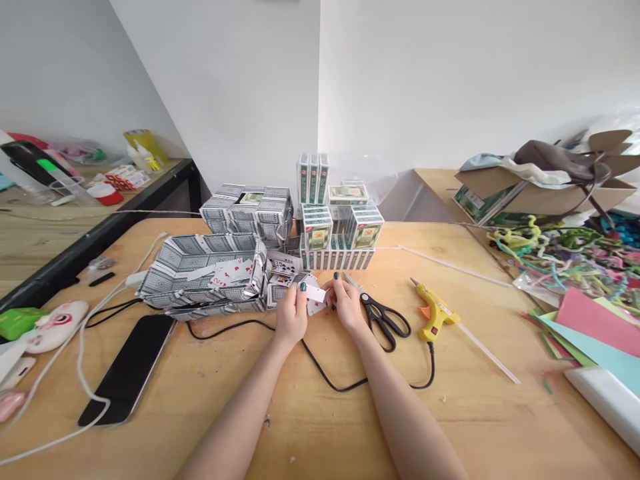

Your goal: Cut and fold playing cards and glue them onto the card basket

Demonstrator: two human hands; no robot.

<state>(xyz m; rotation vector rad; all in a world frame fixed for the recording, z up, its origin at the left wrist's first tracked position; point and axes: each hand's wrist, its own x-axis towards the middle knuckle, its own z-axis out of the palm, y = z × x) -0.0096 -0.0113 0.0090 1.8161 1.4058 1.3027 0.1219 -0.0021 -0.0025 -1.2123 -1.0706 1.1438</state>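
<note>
Between my two hands is a small white playing card (315,293), its lower part overlapping other cards behind it. My left hand (291,313) pinches its left end, thumb on top. At the right end my right hand (345,303) grips it between thumb and fingers. Loose playing cards (283,263) lie just beyond, beside an open box built from folded cards (205,267) that has several cards inside. Black-handled scissors (385,320) rest right of my right hand, their blades partly hidden by it. Farther right lies a yellow glue gun (434,310).
Boxed card decks (337,230) are stacked at the back, next to a second card-built box (250,210). A black cable (330,383) loops in front of my hands. A phone (127,370) lies left; coloured paper (600,327), glue sticks (487,353) and pipe cleaners (575,253) are right.
</note>
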